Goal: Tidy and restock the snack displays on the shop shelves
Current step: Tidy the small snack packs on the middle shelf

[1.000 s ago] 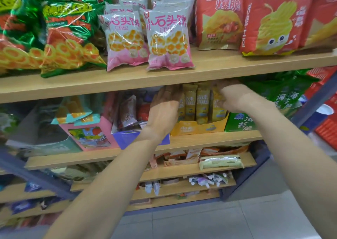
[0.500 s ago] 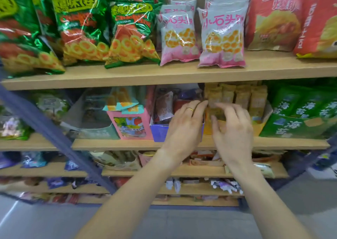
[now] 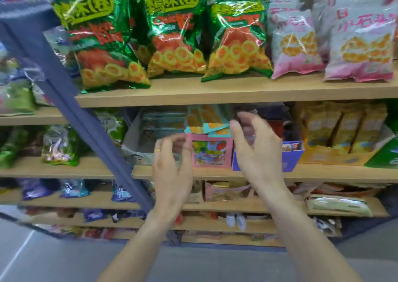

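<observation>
Shop interior: wooden shelves (image 3: 215, 92) in tiers on a blue-grey metal frame (image 3: 86, 126), grey tiled floor (image 3: 64, 260) below.

Top shelf in view: three green foil bags of ring snacks (image 3: 178, 34) standing in front, more behind them; to their right, two pink-and-white snack bags (image 3: 295, 42) in front, others behind.

Second shelf (image 3: 323, 172), left to right: loose green packets (image 3: 58, 146); one pale open display box (image 3: 140, 148); one pink display box (image 3: 211, 152) with orange-and-teal packets (image 3: 206, 120) standing up out of it; one blue display box (image 3: 290, 156); one yellow display box (image 3: 336, 154) holding four upright yellow packets in view; the edge of a green box (image 3: 387, 154).

Lower shelves: assorted small packets, too blurred to count.

Left hand (image 3: 172, 163): raised in front of the pink display box at its left side, fingers loosely curled, a ring on one finger, holding nothing visible; contact with the box cannot be told through motion blur.

Right hand (image 3: 254, 148): raised at the right side of the pink display box, over the blue one, thumb and fingers spread and bent, released, nothing in its grasp.
</observation>
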`<state>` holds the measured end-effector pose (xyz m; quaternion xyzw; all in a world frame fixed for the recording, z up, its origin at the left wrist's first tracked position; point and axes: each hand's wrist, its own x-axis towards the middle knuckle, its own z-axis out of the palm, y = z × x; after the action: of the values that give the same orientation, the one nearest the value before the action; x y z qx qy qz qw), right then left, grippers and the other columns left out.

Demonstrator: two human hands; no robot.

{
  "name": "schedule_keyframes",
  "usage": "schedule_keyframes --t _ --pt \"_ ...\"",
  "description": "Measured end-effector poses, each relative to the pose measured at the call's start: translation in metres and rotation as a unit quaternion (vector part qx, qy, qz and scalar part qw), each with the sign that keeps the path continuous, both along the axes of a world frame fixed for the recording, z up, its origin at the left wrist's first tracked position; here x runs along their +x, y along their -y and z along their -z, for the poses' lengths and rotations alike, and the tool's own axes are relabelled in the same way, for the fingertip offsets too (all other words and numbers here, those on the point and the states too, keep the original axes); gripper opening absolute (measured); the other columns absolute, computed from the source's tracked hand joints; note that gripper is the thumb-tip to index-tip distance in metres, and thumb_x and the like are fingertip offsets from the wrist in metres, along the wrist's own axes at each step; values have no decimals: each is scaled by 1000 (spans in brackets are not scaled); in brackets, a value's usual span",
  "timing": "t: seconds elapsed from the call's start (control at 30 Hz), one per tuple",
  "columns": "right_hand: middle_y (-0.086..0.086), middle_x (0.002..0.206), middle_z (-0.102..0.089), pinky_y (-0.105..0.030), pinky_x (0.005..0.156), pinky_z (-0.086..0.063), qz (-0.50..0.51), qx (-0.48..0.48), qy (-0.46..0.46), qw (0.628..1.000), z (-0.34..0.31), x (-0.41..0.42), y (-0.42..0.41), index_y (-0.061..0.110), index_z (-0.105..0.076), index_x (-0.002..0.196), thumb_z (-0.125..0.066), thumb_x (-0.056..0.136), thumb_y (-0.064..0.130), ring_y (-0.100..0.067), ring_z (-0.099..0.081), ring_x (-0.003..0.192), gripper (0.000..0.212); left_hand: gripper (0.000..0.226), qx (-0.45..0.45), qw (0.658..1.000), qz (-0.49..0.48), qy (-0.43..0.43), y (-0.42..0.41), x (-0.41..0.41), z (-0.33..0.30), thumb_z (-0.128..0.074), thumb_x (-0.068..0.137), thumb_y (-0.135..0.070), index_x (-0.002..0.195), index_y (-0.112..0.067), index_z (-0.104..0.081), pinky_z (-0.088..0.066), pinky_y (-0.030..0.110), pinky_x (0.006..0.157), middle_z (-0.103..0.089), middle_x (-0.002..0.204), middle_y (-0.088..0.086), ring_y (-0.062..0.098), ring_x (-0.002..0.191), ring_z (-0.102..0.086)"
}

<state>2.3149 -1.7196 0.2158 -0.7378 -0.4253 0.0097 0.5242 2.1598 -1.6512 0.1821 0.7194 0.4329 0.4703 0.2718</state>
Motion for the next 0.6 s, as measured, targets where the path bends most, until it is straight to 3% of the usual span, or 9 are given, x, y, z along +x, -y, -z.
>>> schedule_keyframes --t 0.1,0.17,0.23,0.3,0.37,0.43,0.53,0.6 --pt "-13 115 -65 -48 94 -49 46 -79 -28 995 -4 -4 -40 11 -63 121 -51 98 52 -34 -58 112 49 40 -121 992 -11 43 -27 7 -11 -50 104 -47 139 -28 -52 -47 29 100 -55 134 -4 0 114 -56" --pt "-19 109 -66 -48 93 -49 68 -123 -44 989 -8 -7 -57 4 -64 108 -57 95 49 -40 -57 110 48 64 -184 983 11 21 -42 16 -17 -47 101 -60 153 -23 -41 -35 42 119 -45 155 3 17 142 -44" --pt "-20 105 -68 -49 90 -52 77 -152 -48 984 -9 -9 -67 4 -66 99 -63 89 48 -41 -60 106 45 68 -220 975 26 -8 -49 25 -23 -50 102 -56 155 -14 -40 -25 40 124 -38 161 7 24 151 -31" --pt "-19 104 -69 -48 90 -54 83 -161 -53 982 -10 -13 -71 5 -68 97 -66 83 51 -41 -61 106 48 52 -208 978 29 0 -56 29 -24 -57 101 -47 137 -9 -58 -37 41 115 -57 136 6 29 137 -47" --pt "-18 108 -69 -49 92 -54 82 -163 -82 980 -11 -15 -74 7 -69 98 -67 77 56 -39 -60 109 53 38 -212 976 39 39 -56 27 -26 -64 94 -48 114 -16 -65 -50 48 103 -66 111 -2 28 114 -63" --pt "-16 114 -66 -50 95 -53 73 -162 -114 977 -14 -19 -75 10 -67 102 -72 77 54 -37 -58 114 51 46 -248 965 46 76 -59 24 -25 -66 83 -56 112 -20 -66 -56 49 95 -71 107 0 23 102 -69" --pt "-13 111 -69 -48 93 -56 58 -149 -135 978 -19 -21 -76 10 -68 111 -77 78 48 -34 -63 110 50 24 -265 955 58 121 -61 21 -26 -71 88 -41 106 -27 -66 -57 47 95 -73 106 -2 19 100 -70" --pt "-12 99 -71 -47 85 -59 39 -145 -137 979 -23 -26 -78 7 -68 99 -79 79 44 -33 -68 98 43 26 -279 944 65 164 -65 19 -27 -73 89 -37 110 -26 -62 -59 37 86 -71 107 1 17 96 -69"
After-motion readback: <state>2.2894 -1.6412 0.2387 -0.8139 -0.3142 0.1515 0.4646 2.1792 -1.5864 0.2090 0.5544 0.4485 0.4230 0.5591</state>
